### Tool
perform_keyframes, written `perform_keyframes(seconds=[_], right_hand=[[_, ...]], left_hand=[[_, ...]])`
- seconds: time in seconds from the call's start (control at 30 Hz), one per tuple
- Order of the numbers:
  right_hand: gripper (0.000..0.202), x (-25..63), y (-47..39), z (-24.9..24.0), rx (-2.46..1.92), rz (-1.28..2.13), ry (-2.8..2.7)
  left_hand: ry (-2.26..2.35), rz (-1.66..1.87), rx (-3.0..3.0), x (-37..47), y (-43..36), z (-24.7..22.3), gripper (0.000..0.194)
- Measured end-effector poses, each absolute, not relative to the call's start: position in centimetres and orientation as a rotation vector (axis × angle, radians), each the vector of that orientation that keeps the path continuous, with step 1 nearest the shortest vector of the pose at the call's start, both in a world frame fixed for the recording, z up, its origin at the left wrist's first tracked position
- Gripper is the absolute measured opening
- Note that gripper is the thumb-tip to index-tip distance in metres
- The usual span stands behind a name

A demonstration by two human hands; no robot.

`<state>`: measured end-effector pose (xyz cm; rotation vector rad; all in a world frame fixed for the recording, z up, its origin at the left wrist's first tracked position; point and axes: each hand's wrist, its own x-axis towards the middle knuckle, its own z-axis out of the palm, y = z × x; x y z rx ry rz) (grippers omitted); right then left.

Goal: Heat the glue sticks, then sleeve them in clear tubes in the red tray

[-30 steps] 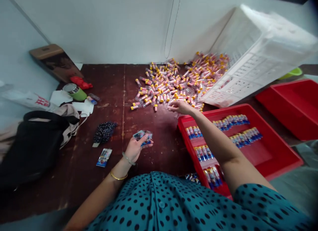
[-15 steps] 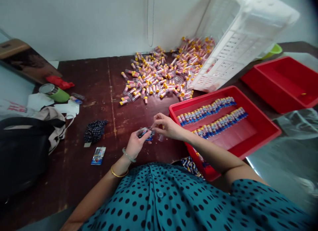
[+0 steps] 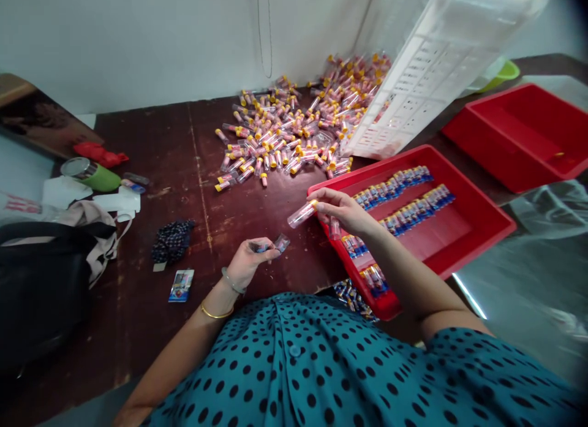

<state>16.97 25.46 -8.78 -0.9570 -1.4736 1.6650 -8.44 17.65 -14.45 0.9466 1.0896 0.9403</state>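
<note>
My right hand (image 3: 345,214) pinches a clear tube (image 3: 300,215) by its yellow-capped end; the tube has pink contents and points left above the table. A second clear tube (image 3: 335,228) hangs under the same hand, partly covered by the fingers. To the left, my left hand (image 3: 247,260) is closed around small printed plastic packets, and a transparent packet end (image 3: 281,242) sticks out past the thumb. How many packets it holds is hidden. Just right of my right hand is a red tray (image 3: 436,249) with rows of blue-printed packets (image 3: 422,211) in it.
A heap of yellow-capped tubes (image 3: 275,139) lies against the wall beside a tilted white crate (image 3: 404,90). Another red bin (image 3: 500,151) stands far right. On the left are a single packet (image 3: 181,285), a dark cloth (image 3: 172,242), a green cup (image 3: 103,176) and a black bag (image 3: 43,292).
My hands have moved apart. The right one went up and to the right, towards the tray edge, with tubes now showing in it; the left still grips the packets.
</note>
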Motion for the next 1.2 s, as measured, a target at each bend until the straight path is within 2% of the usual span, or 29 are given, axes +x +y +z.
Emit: perform_keyframes(seconds=[0.3,0.43,0.57,0.9,1.2], right_hand=[[0.029,16.6,23.9,-8.6,-1.003,1.653,-1.587],[0.027,16.8,22.9,-8.6,-1.026,1.410,-1.794],[0.019,16.9,21.0,-9.1,-1.140,1.190,-1.892],[0.029,17.2,16.7,-12.6,-1.274,1.419,-1.326],[0.022,16.4,14.7,-13.3,-1.160,1.335,-1.393]], left_hand=[[1.018,0.899,0.947,-7.7,17.7,-13.8,0.020],[1.076,0.870,0.993,-6.6,17.4,-13.8,0.018],[1.108,0.866,0.946,-4.9,16.9,-14.3,0.032],[0.869,0.635,0.644,-2.8,16.6,-14.3,0.037],[0.979,0.764,0.792,-1.7,16.4,-13.7,0.031]])
